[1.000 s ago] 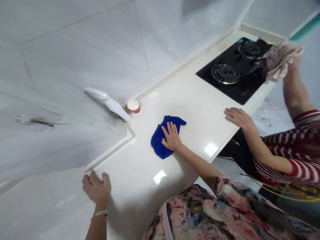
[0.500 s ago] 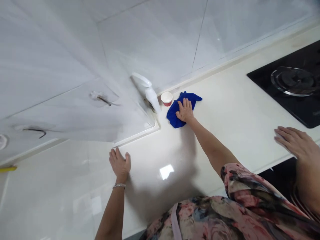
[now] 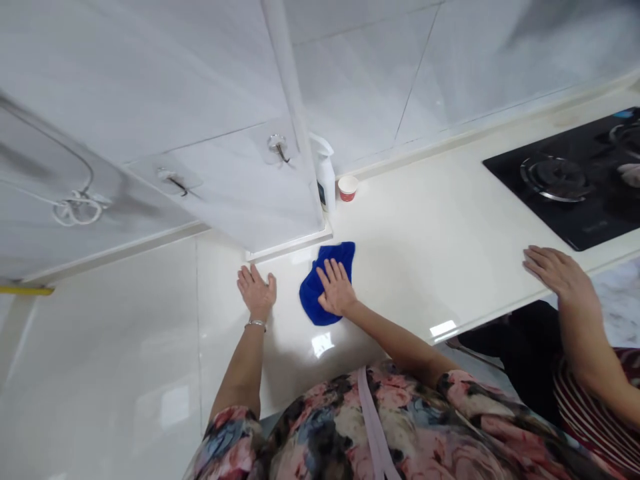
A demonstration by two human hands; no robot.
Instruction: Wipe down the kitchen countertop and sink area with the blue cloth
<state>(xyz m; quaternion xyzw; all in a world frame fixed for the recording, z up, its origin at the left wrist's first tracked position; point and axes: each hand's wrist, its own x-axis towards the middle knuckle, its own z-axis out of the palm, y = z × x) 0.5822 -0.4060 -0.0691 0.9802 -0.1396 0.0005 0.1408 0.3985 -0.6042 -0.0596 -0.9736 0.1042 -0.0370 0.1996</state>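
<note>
My right hand [image 3: 337,288] lies flat, fingers spread, on a crumpled blue cloth [image 3: 311,293] on the pale countertop [image 3: 415,247]. The palm presses the cloth down near the corner of a white tiled wall section. To its left, my left hand [image 3: 257,291], with a bracelet at the wrist, rests on the countertop, fingers stretched out and holding nothing. Behind the cloth, a white spray bottle [image 3: 326,180] stands against the tiled wall section, partly hidden by it. Beside the bottle is a small white and red paper cup [image 3: 348,188].
A black gas hob [image 3: 555,180] is set into the counter at the right. Another person's hand [image 3: 555,270] rests at the counter's front edge. Hooks [image 3: 171,180] and a coiled white cable [image 3: 80,208] are on the left walls. Something yellow [image 3: 25,291] lies far left.
My right hand has drawn the blue cloth away from beside the paper cup, toward me and to the left. My left hand stays on the counter. The camera view has shifted.
</note>
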